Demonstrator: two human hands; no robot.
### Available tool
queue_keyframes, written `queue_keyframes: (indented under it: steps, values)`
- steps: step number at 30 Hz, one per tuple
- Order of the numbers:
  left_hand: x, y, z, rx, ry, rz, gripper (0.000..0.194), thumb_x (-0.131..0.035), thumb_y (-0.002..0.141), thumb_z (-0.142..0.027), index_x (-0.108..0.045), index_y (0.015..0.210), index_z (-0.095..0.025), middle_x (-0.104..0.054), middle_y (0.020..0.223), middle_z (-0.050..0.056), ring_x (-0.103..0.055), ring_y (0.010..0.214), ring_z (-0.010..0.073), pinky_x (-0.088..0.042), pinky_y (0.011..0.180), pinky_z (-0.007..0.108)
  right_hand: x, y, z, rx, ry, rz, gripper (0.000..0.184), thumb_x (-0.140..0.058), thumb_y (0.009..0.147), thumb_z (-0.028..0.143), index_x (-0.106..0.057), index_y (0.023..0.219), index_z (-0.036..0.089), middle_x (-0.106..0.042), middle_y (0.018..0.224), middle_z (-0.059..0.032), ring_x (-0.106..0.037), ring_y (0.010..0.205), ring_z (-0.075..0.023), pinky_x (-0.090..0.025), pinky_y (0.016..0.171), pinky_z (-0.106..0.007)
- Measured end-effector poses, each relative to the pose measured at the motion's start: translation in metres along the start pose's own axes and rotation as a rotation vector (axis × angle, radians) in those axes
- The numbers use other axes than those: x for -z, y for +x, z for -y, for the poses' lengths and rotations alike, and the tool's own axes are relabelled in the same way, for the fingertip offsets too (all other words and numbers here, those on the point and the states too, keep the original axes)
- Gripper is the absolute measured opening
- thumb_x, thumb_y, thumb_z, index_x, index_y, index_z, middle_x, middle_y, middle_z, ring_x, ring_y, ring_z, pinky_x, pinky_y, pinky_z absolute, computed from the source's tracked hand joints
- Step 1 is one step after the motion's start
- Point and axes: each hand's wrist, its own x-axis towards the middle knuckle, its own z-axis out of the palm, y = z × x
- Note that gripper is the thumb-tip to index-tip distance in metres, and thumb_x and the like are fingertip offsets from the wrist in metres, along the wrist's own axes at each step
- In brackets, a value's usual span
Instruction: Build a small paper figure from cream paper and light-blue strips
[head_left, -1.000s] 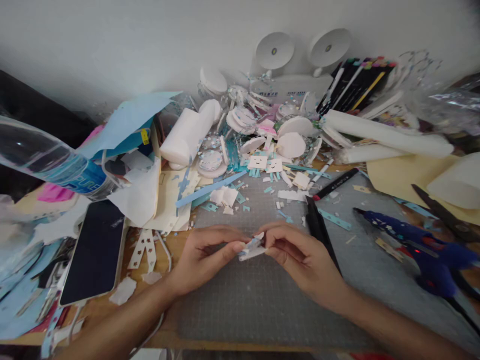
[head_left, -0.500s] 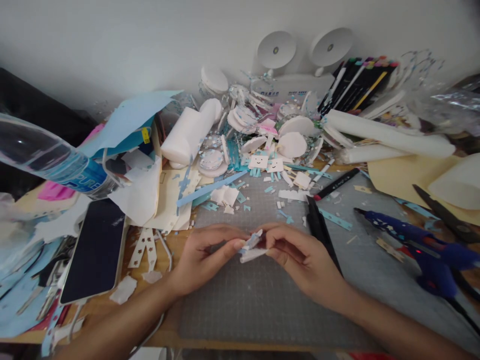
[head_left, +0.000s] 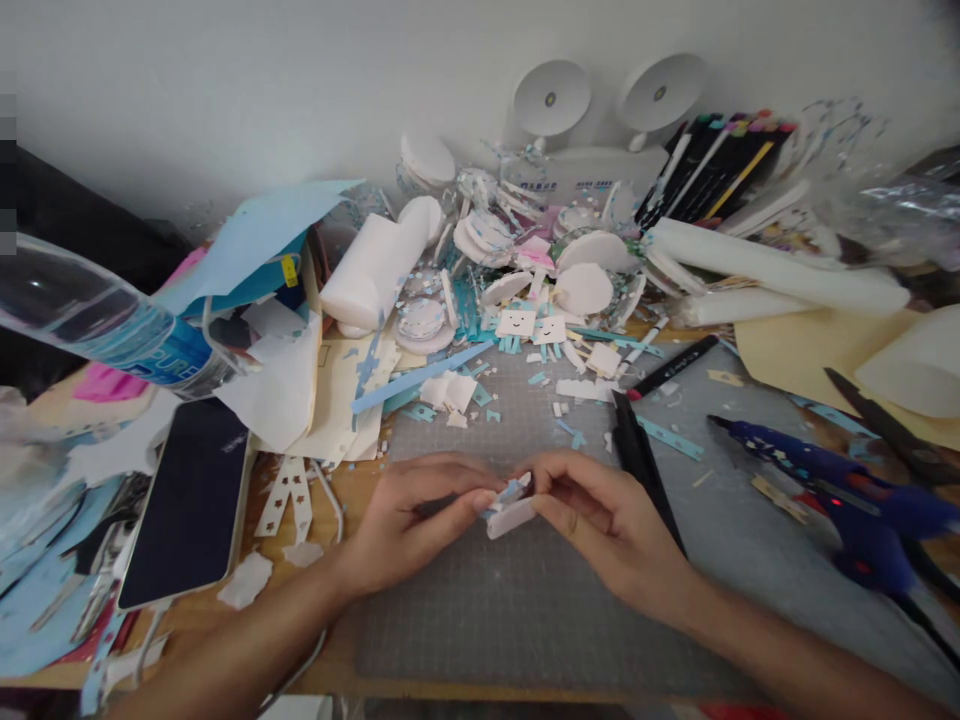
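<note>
Above the grey cutting mat [head_left: 525,620] I hold a small white and light-blue paper piece [head_left: 511,515] between both hands. My left hand [head_left: 420,510] pinches its left side with thumb and fingers. On its right side, my right hand [head_left: 600,510] grips it with thumb and curled forefinger. A flat white strip hangs along the lower side of the piece; its finer shape is blurred. Beyond my hands stand two small paper figures with drawn smiling faces [head_left: 516,323], among blue and white paper scraps [head_left: 448,392].
A blue glue gun [head_left: 832,490] with a lit red light and dark scissors [head_left: 885,425] lie to the right. A black cutter [head_left: 645,465] rests beside my right hand. Left are a phone [head_left: 191,500] and a water bottle [head_left: 112,325]. White foam discs [head_left: 585,290] pile up behind.
The paper piece has tilted, so more of its white lower strip faces me. Both hands stay nearly in place, their fingers shifting slightly on it.
</note>
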Motion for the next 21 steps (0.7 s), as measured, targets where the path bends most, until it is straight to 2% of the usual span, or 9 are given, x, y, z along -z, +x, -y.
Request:
queue_keyframes:
  steps: [8, 21]
  values:
    - [-0.0003, -0.0001, 0.0016, 0.027, -0.024, 0.016, 0.015, -0.059, 0.088, -0.006, -0.074, 0.088, -0.01, -0.077, 0.085, 0.009, -0.071, 0.08, 0.0122, -0.054, 0.076, 0.017, -0.0015, -0.0027, 0.0027, -0.029, -0.035, 0.006, 0.013, -0.054, 0.093, 0.032, -0.054, 0.085, 0.021, -0.058, 0.077, 0.0008, -0.054, 0.068, -0.0108, -0.044, 0.06, -0.02]
    - [-0.0004, 0.0007, 0.0004, 0.084, -0.038, 0.046, 0.016, -0.059, 0.09, -0.015, -0.074, 0.083, -0.013, -0.075, 0.08, 0.009, -0.07, 0.075, 0.0157, -0.056, 0.071, 0.024, -0.0016, -0.0019, 0.0057, -0.093, -0.016, 0.001, 0.018, -0.054, 0.092, 0.036, -0.052, 0.082, 0.021, -0.055, 0.071, 0.0007, -0.05, 0.062, -0.0114, -0.04, 0.053, -0.021]
